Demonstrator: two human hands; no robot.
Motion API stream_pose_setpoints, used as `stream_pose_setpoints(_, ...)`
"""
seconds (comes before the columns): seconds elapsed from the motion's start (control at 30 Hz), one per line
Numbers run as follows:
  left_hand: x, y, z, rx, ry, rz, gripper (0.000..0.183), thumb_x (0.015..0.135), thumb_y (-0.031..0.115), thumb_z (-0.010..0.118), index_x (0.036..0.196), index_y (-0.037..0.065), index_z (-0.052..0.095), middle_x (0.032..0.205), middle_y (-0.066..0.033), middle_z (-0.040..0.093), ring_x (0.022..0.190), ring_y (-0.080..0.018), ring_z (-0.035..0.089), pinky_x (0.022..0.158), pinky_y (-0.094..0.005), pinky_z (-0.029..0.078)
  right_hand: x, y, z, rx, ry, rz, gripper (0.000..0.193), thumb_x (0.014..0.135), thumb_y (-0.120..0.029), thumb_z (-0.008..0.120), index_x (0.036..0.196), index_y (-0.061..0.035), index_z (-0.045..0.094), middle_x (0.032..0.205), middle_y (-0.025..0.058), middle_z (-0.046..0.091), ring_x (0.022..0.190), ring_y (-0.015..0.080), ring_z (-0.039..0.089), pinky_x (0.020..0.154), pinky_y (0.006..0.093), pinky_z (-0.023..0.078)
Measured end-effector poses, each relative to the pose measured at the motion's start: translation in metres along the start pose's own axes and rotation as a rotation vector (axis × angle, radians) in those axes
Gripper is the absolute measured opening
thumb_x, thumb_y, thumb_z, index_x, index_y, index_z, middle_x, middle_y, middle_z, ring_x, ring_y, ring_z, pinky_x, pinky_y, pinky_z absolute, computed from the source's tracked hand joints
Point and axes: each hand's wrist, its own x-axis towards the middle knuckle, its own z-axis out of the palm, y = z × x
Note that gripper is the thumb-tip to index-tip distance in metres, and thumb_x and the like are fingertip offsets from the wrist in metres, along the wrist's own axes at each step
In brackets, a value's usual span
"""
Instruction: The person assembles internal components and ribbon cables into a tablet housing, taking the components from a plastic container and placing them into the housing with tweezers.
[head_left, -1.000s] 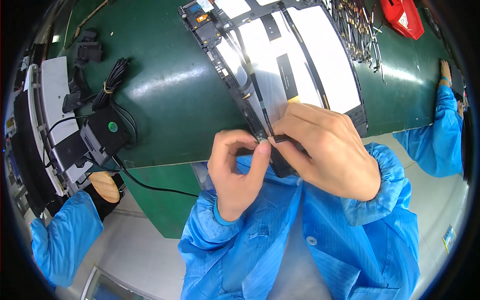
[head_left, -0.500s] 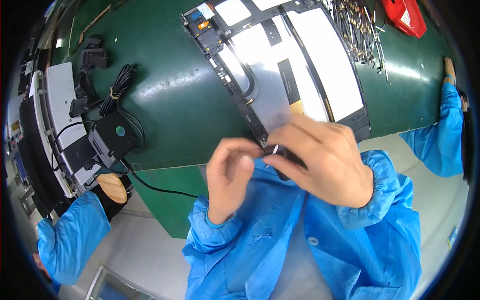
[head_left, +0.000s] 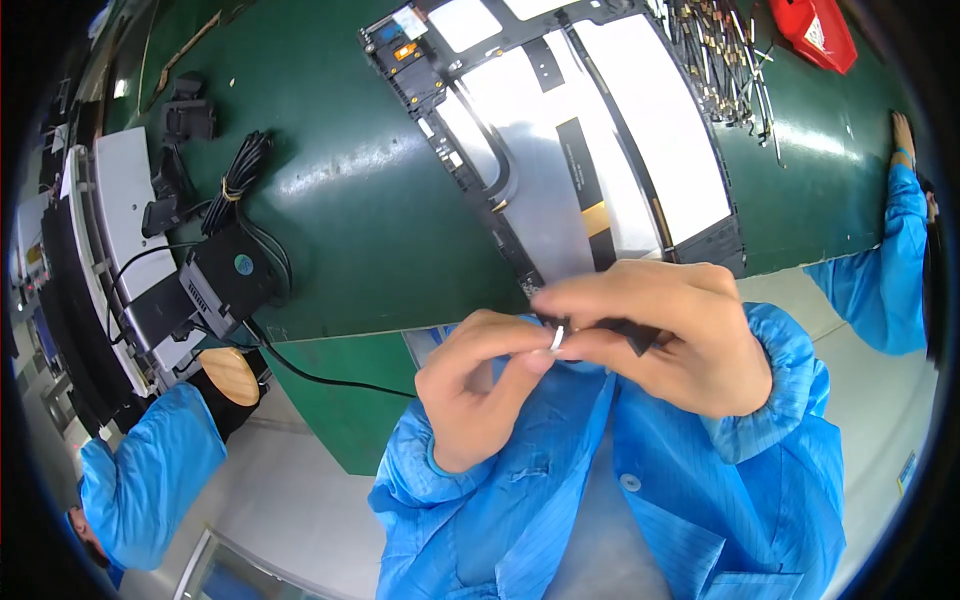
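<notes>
Both my hands meet at the near corner of a flat device panel (head_left: 535, 195) with a black frame and silver and white sheets. My left hand (head_left: 478, 390) pinches a small white strip (head_left: 558, 338) between thumb and index finger. My right hand (head_left: 690, 340) comes in from the right, its thumb and fingertips close around the same spot. Inside its curled fingers shows a dark piece (head_left: 642, 336), its kind hidden. The fingers cover the panel's near edge. An orange part (head_left: 405, 50) sits at the panel's far left corner.
A bundle of thin cables (head_left: 725, 60) and a red bin (head_left: 815, 35) lie at the far right. On the left stand a black box (head_left: 235, 262), a coiled black cable (head_left: 240, 175) and a pale stand (head_left: 125, 190). Other people's blue sleeves (head_left: 160, 470) show at both sides.
My left hand has moved right and closed its fingertips on the white strip. My right hand has shifted slightly right and toward me, uncovering more of the panel.
</notes>
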Motion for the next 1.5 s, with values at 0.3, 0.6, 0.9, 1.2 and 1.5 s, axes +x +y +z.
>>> stream_pose_setpoints(0.3,0.023,0.005,0.007,0.516,-0.001,0.548,0.053,0.075,-0.005,0.068,0.123,0.005,0.047,0.084,-0.0111,0.069,0.089,-0.0257,0.065,0.084,-0.0389,0.046,-0.01,0.006,-0.023,-0.063,-0.039,-0.542,0.023,0.07,0.003,0.058,0.092,-0.0051,0.063,0.086,0.0074,0.058,0.063,0.0201,0.06,0.047,0.0279,0.047)
stream_pose_setpoints(0.6,0.027,-0.005,-0.002,0.454,0.005,0.48,0.025,0.082,0.006,0.068,0.103,0.007,0.054,0.081,-0.0092,0.071,0.089,-0.0278,0.066,0.093,-0.0447,0.04,0.037,0.073,-0.279,-0.631,0.942,-0.15,0.019,0.085,-0.01,0.064,0.091,0.008,0.066,0.076,0.0066,0.067,0.069,0.0086,0.058,0.063,0.0233,0.046)
stream_pose_setpoints(0.9,0.039,0.002,-0.003,0.279,0.103,0.386,0.017,0.074,0.004,0.072,0.09,0.003,0.066,0.109,-0.025,0.062,0.103,-0.0337,0.06,0.095,-0.0451,0.041,0.017,0.006,-0.144,-0.634,0.506,-0.111,0.029,0.086,-0.014,0.065,0.112,-0.0005,0.063,0.1,0.0081,0.06,0.08,0.0112,0.054,0.07,0.0242,0.043)
stream_pose_setpoints(1.2,0.067,-0.016,-0.009,0.163,0.097,0.295,0.018,0.069,0.0,0.075,0.086,0.002,0.072,0.109,-0.0171,0.063,0.103,-0.0272,0.059,0.087,-0.0339,0.047,-0.001,0.033,-0.008,-0.388,0.061,-0.395,0.031,0.063,0.0,0.066,0.094,0.0017,0.065,0.084,0.0106,0.058,0.075,0.0234,0.057,0.063,0.0315,0.048)
stream_pose_setpoints(1.5,0.069,-0.02,-0.01,0.164,0.117,0.327,0.017,0.068,0.0,0.075,0.085,0.003,0.072,0.101,-0.0121,0.066,0.097,-0.0235,0.06,0.083,-0.0327,0.048,0.002,0.042,-0.008,-0.656,0.037,-0.54,0.028,0.061,-0.011,0.062,0.088,-0.0031,0.066,0.088,0.0051,0.057,0.078,0.0197,0.054,0.064,0.029,0.044)
